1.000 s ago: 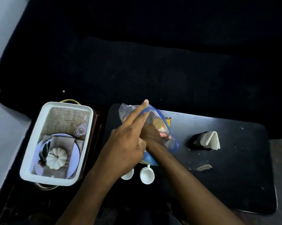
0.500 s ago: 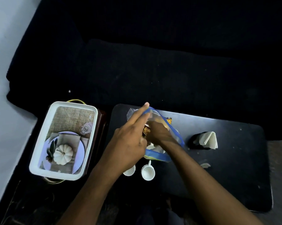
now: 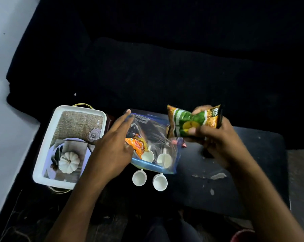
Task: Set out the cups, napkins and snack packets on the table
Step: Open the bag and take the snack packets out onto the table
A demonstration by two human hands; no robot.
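A clear zip bag [image 3: 154, 137] with blue edges lies on the dark table [image 3: 235, 189]. My left hand [image 3: 112, 152] holds its left side. Inside the bag I see an orange snack packet [image 3: 138, 145] and two small white cups [image 3: 147, 156] [image 3: 164, 159]. Two more white cups [image 3: 139, 178] [image 3: 160, 182] stand on the table just in front of the bag. My right hand [image 3: 219, 142] is lifted above the table to the right of the bag, shut on a green and orange snack packet [image 3: 189, 123]. The napkins are hidden behind my right hand.
A white tray [image 3: 48, 145] with a printed pumpkin picture and a small glass [image 3: 94, 134] sits left of the table. A black sofa fills the back. The table's right half shows worn, scratched paint.
My right hand has come out of the bag with the green snack packet and risen to the right. The left hand still holds the bag. The camera has moved closer.
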